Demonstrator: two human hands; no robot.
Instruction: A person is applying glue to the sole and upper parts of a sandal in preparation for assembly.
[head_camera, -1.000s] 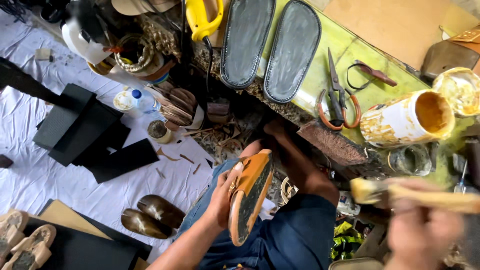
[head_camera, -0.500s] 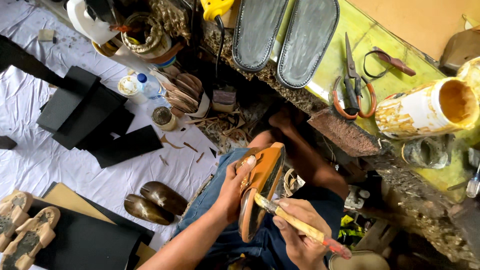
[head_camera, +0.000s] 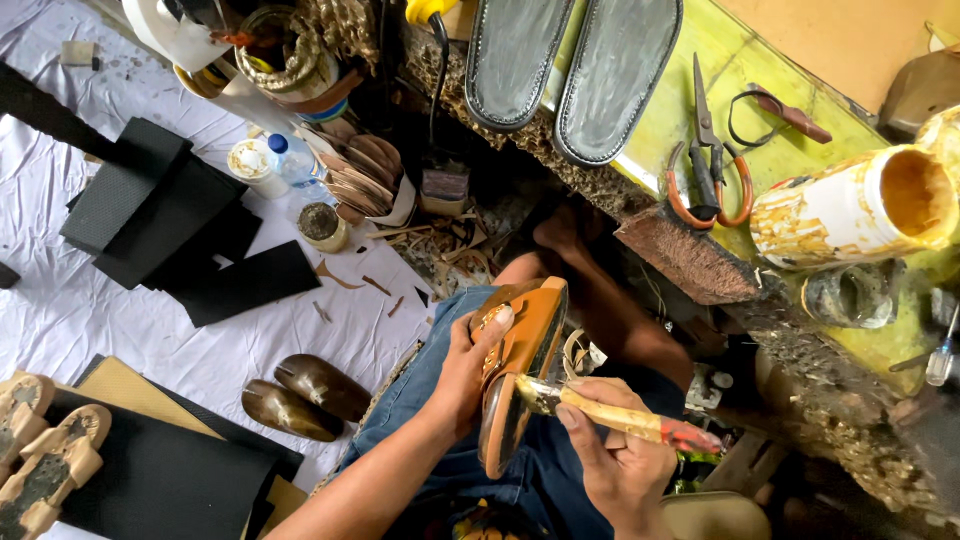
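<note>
a: left hand (head_camera: 470, 365)?
b: wrapped round the tan leather sandal (head_camera: 520, 370), thumb on the upper edge, fingers curled behind it. sandal stands on edge over the lap in blue jeans (head_camera: 440, 400), sole side facing right.

a: right hand (head_camera: 615, 460)?
b: fingers pressed together round the glue-caked wooden brush handle (head_camera: 610, 415), thumb on top. the bristle end touches the sandal's sole near its lower half. red tip of the handle sticks out to the right.

a: what's on the bench?
b: yellow-green worktop (head_camera: 690, 110) top right. two dark grey rubber soles (head_camera: 570, 70) lie side by side on it. orange-handled scissors (head_camera: 710, 165) just beside them, then a white glue-stained tin (head_camera: 860, 205) on its side, open mouth showing yellow glue. a brown bristle brush block (head_camera: 685, 255) sits at the bench edge, below the scissors.

a: floor?
b: white sheet (head_camera: 70, 310) with black foam sheets (head_camera: 170, 225) stacked on it. pair of dark brown shoe lasts (head_camera: 305, 395) near the left knee. two beige sandal pieces (head_camera: 40, 450) at the bottom left corner. small plastic water bottle (head_camera: 290, 160) and a stack of brown leather cut-outs (head_camera: 365, 175) up near the bench. leather scraps are scattered between them.
</note>
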